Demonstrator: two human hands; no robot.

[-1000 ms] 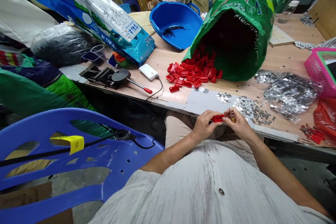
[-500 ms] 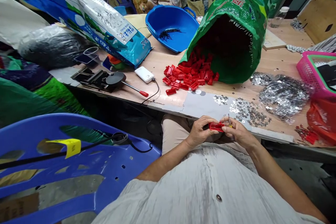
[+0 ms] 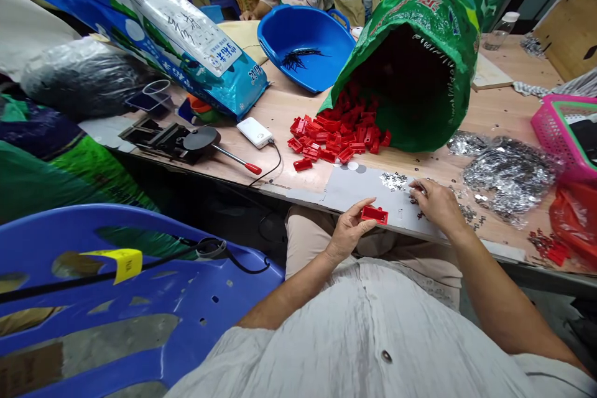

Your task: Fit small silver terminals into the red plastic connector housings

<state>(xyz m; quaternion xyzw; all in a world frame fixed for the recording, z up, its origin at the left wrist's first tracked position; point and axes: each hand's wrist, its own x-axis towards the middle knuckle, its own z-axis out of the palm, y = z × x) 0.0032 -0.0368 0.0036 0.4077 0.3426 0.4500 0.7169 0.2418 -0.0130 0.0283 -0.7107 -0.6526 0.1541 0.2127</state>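
Note:
My left hand (image 3: 349,231) grips a small red plastic housing (image 3: 374,215) between thumb and fingers, its hollow side facing up, just in front of the table edge. My right hand (image 3: 437,204) is over the grey sheet, fingers drawn together among the small metal pieces (image 3: 467,214). Whatever is between those fingertips is too small to make out. A brighter cluster of flat metal plates (image 3: 393,181) lies just left of the right fingertips. Farther back, a heap of red housings (image 3: 333,137) spills from the mouth of a green sack (image 3: 431,18).
A blue basin (image 3: 321,43) with thin black strips stands behind the heap. On the left are a hand press with a red-tipped lever (image 3: 200,138), a white power bank (image 3: 254,132) and a blue sack (image 3: 186,31). Rightward lie bagged metal parts (image 3: 513,174) and a pink basket (image 3: 555,124). Another person sits opposite.
My right hand has left the red housing and moved up and right onto the metal pieces. My left hand still holds the housing, now shifted slightly left and turned open side up.

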